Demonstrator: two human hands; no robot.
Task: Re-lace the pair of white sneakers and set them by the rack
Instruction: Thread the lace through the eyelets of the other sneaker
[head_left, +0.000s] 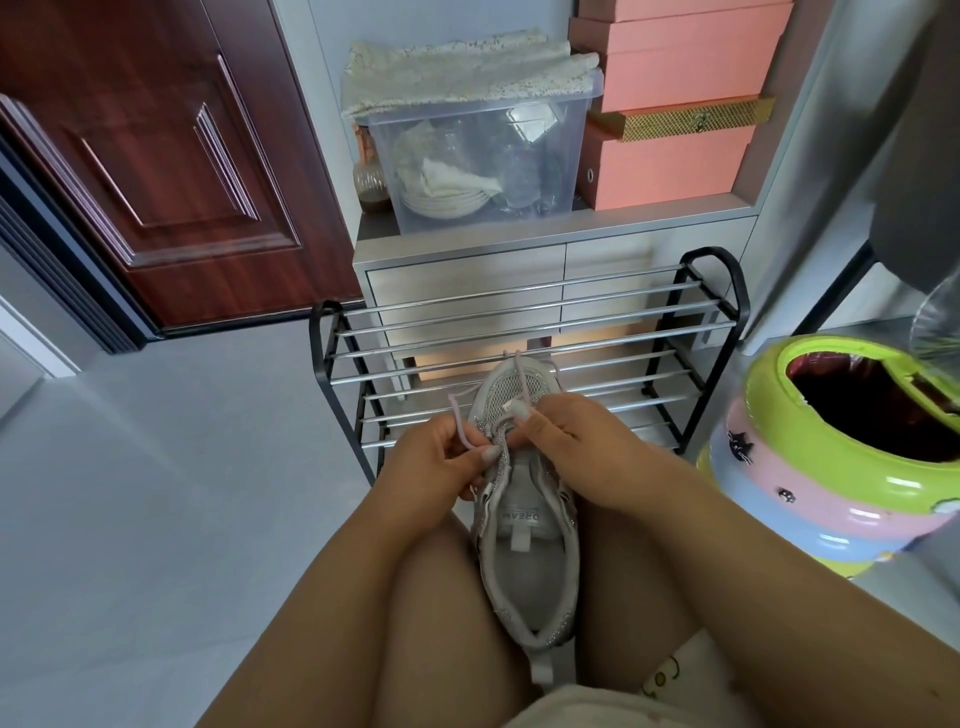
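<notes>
Where hands (511, 452) pinch lace (460, 426), eyelets hidden.

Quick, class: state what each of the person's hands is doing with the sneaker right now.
Left hand: fingers pinch the lace beside the sneaker.
Right hand: fingers curled, pinching the lace at the eyelets.

The white mesh-cloth sneaker (524, 519) has a perforated toe and glittery studded trim. Its pale lace (460, 415) looks like soft matt cord. The black-framed shoe rack (519, 332) carries shiny smooth metal rails. The dark red wooden door (156, 156) is glossy; the clear plastic storage box (478, 161) is smooth.
</notes>
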